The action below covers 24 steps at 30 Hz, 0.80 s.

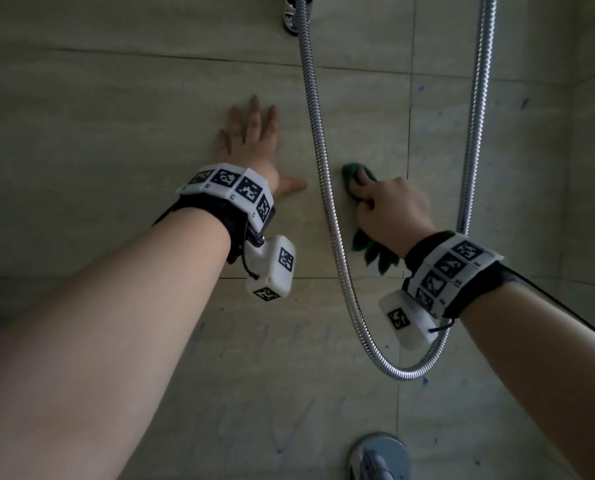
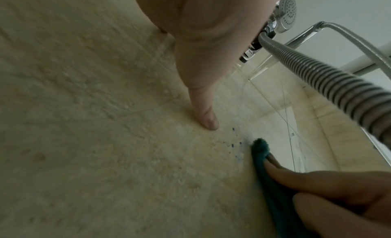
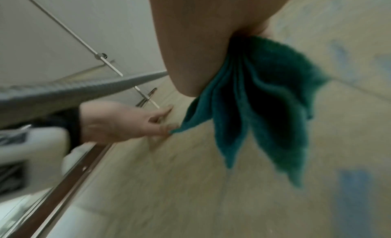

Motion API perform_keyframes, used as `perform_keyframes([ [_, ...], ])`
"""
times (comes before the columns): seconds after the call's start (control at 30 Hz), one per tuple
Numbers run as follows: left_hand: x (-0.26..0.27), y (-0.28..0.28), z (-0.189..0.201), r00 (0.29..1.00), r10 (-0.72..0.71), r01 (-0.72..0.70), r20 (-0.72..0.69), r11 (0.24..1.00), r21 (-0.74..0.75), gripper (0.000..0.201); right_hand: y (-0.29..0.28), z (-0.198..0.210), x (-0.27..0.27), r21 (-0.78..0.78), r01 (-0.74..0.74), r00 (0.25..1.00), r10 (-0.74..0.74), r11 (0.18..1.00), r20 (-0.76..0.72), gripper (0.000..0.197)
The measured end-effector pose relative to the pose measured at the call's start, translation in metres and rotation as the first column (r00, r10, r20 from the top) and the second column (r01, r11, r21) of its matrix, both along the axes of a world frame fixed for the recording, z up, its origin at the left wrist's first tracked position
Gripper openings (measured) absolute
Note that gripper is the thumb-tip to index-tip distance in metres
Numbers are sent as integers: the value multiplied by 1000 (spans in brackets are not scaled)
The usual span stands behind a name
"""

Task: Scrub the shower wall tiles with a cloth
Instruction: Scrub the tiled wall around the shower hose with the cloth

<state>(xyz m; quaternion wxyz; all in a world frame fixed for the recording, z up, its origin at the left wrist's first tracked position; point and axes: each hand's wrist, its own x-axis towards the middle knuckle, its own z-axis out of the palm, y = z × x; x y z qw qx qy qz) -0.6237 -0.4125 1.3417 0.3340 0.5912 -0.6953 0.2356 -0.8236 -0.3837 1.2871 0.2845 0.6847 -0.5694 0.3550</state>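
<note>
Cloth, bunched in the right hand, is pressed to the wall tiles right of the hose, left hand spread flat for bracing; the hose could be snagged.

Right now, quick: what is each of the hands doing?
Left hand: open, fingers spread flat against the wall tiles, holding nothing.
Right hand: closed around the green cloth, pressing it to the tiles.
</note>
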Motion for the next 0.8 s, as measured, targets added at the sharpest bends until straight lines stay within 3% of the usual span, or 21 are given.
perform_keyframes([
  [0.17,5,-4,-5,999,-15,15,28,999,-28,119,-9,46,-22,-64,68,970,-51,996,238,41],
  [0.3,9,-3,-9,998,-40,44,57,997,-62,115,-13,79,-8,-129,-39,959,73,991,273,41],
  [0.4,11,-3,-12,997,-38,44,72,995,-88,112,-12,79,13,-129,-132,971,154,983,181,44],
  [0.5,11,-3,-13,997,-33,40,73,994,-99,111,-14,58,31,-54,-127,989,122,990,-89,45],
  [0.67,13,-2,-11,996,-25,30,84,998,-58,110,-1,32,30,39,-2,883,20,999,-469,38],
  [0.73,14,-4,-9,995,-14,17,94,999,-38,115,3,38,23,-1,23,858,-20,1000,-513,39],
  [0.8,13,-4,-9,995,-4,7,97,999,-31,119,4,51,12,-25,48,917,-54,999,-394,42],
])
